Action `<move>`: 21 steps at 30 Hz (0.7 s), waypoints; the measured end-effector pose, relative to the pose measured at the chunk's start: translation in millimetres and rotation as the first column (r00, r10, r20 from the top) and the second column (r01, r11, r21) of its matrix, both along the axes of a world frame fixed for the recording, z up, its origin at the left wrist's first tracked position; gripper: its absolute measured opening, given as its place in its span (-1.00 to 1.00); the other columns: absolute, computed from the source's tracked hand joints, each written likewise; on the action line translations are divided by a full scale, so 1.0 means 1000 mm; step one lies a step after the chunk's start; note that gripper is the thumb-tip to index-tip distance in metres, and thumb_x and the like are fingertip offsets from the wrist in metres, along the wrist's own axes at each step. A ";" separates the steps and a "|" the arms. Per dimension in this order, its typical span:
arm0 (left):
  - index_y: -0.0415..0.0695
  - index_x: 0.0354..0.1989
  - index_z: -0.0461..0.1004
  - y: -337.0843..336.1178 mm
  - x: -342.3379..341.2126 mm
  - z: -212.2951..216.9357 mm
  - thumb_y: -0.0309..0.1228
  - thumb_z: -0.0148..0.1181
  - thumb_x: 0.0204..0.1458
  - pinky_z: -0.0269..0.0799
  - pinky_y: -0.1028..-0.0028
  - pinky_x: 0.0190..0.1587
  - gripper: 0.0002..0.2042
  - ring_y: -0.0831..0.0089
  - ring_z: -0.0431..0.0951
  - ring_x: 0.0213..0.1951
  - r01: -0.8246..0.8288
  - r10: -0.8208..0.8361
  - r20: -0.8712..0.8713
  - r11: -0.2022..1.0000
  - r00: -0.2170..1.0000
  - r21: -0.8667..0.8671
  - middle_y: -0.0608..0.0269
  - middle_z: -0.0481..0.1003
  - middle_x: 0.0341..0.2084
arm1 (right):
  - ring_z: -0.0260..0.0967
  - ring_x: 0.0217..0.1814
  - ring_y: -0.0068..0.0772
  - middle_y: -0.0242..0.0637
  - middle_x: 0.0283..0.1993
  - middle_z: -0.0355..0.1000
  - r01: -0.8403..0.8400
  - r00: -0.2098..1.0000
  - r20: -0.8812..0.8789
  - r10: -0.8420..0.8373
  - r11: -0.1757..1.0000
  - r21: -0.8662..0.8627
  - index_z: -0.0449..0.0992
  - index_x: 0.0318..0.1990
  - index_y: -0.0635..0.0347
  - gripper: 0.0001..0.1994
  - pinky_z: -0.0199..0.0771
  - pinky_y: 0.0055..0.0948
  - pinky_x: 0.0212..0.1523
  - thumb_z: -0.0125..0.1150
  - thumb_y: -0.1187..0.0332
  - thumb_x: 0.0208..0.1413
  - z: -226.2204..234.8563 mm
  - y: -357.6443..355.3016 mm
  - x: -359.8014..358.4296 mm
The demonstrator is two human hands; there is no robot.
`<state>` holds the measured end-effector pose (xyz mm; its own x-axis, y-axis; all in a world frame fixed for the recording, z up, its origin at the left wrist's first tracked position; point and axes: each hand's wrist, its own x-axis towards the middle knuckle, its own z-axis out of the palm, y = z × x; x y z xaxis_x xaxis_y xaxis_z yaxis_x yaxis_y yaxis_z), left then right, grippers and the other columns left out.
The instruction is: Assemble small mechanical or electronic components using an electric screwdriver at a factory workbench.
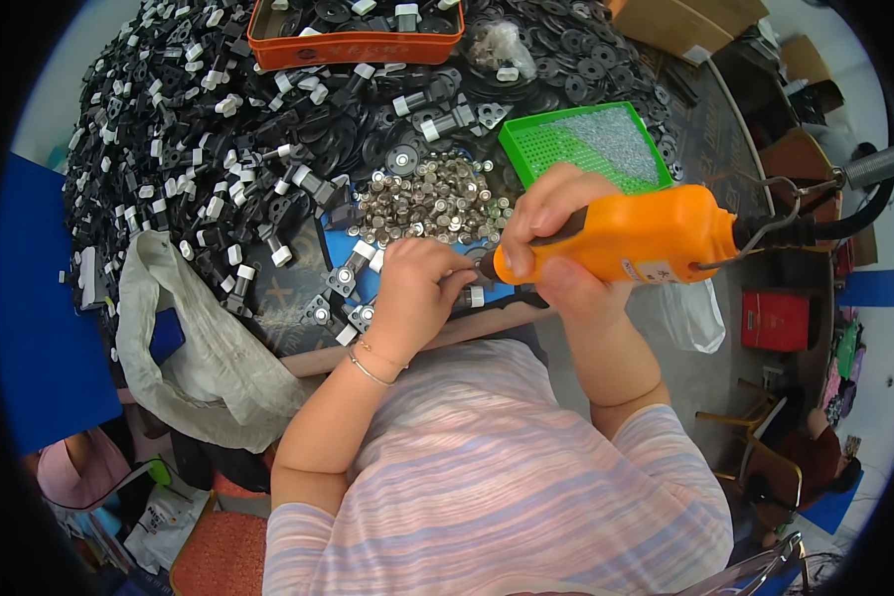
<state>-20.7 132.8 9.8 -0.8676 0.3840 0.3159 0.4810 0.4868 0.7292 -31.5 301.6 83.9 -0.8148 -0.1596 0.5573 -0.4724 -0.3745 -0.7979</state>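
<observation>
My right hand [566,248] is wrapped round an orange electric screwdriver [656,233], which lies nearly level with its tip pointing left. At that tip, my left hand [417,288] pinches a small part that is mostly hidden by the fingers. Just beyond both hands sits a heap of small shiny metal caps [432,199] on a blue sheet [340,248]. Several black-and-white assemblies with triangular plates, such as one black assembly [346,273], lie left of my left hand. Past the screwdriver stands a green tray [521,149] of tiny silvery pieces.
Black parts with white ends [199,149] are piled over the left of the table. An orange-red box [358,50] stands at the back, near black discs [591,65]. A grey cloth [149,318] hangs over the front left edge. A cable and spring [874,167] run from the screwdriver's rear.
</observation>
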 end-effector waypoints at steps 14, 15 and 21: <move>-0.12 -0.51 0.50 0.000 0.006 -0.003 -0.49 0.31 -0.21 0.26 0.36 -0.19 -0.90 0.27 0.45 -0.37 -0.039 0.035 0.034 0.991 0.999 0.127 0.28 0.48 -0.53 | 0.32 -0.47 -0.43 -0.21 -0.28 0.26 0.040 0.998 -0.047 -0.038 0.998 0.051 0.31 -0.20 0.25 -0.71 0.39 -0.49 -0.42 0.24 0.33 0.00 0.006 0.000 0.008; -0.12 -0.52 0.49 0.001 0.006 -0.003 -0.50 0.31 -0.21 0.25 0.36 -0.19 -0.90 0.27 0.45 -0.38 -0.045 0.042 0.025 0.991 0.999 0.127 0.28 0.47 -0.54 | 0.32 -0.47 -0.43 -0.21 -0.28 0.26 0.042 0.998 -0.041 -0.040 0.998 0.044 0.31 -0.21 0.25 -0.71 0.39 -0.48 -0.42 0.24 0.33 0.00 0.006 -0.001 0.008; -0.13 -0.38 0.48 0.001 0.006 -0.001 -0.43 0.37 -0.26 0.23 0.33 -0.15 -0.76 0.25 0.44 -0.29 -0.028 0.028 0.001 0.998 1.000 0.051 0.24 0.48 -0.41 | 0.33 -0.46 -0.43 -0.19 -0.27 0.27 0.052 0.997 -0.065 -0.048 0.997 0.060 0.33 -0.21 0.27 -0.72 0.38 -0.51 -0.42 0.25 0.38 -0.02 0.001 0.000 0.005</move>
